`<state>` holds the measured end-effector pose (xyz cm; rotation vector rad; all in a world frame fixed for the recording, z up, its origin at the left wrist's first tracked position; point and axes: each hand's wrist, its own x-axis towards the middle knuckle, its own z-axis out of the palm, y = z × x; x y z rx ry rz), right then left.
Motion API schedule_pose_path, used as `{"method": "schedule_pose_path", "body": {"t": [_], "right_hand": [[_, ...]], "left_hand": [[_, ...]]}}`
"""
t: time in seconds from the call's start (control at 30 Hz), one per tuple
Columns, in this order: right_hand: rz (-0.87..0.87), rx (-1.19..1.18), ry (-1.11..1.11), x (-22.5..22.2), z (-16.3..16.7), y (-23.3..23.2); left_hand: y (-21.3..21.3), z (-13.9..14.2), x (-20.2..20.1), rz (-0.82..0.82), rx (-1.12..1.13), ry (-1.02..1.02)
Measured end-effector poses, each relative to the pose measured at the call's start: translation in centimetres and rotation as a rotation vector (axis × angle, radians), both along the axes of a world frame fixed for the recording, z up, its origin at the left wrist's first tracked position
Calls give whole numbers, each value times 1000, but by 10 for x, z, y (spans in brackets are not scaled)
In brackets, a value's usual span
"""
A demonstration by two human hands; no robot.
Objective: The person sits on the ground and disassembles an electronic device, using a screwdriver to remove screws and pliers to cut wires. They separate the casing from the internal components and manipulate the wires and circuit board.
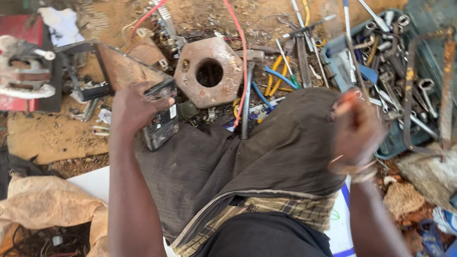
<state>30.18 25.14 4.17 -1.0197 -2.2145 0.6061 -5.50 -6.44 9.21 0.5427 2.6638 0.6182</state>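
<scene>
Two hands are raised above the knees: the left hand [134, 105] grips a black box-shaped device [162, 114], while the blurred right hand [357, 128] looks clenched around a thin tool [353, 57].

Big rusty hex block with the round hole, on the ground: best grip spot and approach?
Probably from above: the hex block lies flat, hole facing up. Hook fingers into the hole, thumb over the near edge, which looks freer. A red wire crosses its right side; avoid that.

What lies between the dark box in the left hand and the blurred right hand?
In the head view, only the person's bent knee in dark trousers lies between the box, left hand and right hand.
</scene>
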Motion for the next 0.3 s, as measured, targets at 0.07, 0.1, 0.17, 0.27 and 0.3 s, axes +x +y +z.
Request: {"method": "schedule_pose_path", "body": {"t": [0.07,0.1,0.17,0.27,0.3], "right_hand": [[59,190,127,19,-13,74],[11,326,47,31,-25,98],[-164,297,-83,59,-52,139],[-269,214,-178,103,-95,185],[-275,174,-196,116,-111,195]], "left_hand": [[-3,1,1,12,-16,-9],[-1,1,1,3,-31,-7],[1,1,1,-33,-38,12],[2,1,2,-35,-24,18],[0,1,3,3,-25,-16]]}}
